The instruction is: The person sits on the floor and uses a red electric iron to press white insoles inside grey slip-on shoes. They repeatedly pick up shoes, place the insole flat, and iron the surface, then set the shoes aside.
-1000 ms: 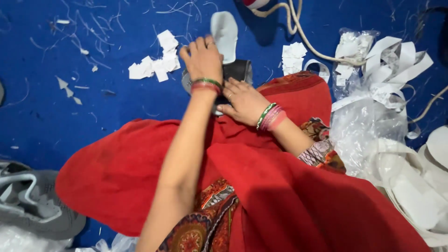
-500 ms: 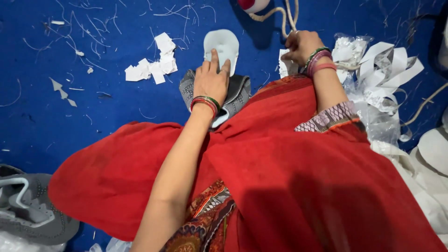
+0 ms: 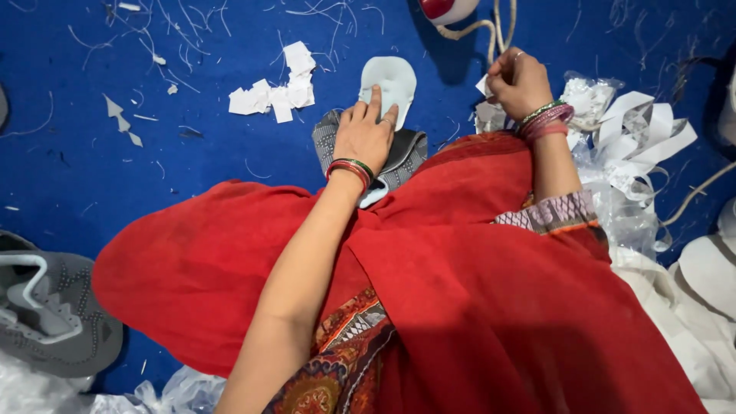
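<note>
A grey shoe (image 3: 54, 307) lies far left on the blue floor (image 3: 115, 192), white paper scraps (image 3: 276, 90) farther in. The pale insole (image 3: 391, 80) runs lengthwise away from the person, over a grey shoe upper (image 3: 402, 157). The left hand (image 3: 366, 134) presses it flat, fingers spread. The right hand (image 3: 517, 80) pinches a white scrap (image 3: 483, 86), beside plastic strips (image 3: 636, 138).

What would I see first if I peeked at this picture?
A big red cloth fills the middle, spread over a bright blue floor. The left hand presses on a pale insole lying over a grey shoe piece, while the right hand pinches a white scrap. Torn white paper bits lie nearby.
</note>
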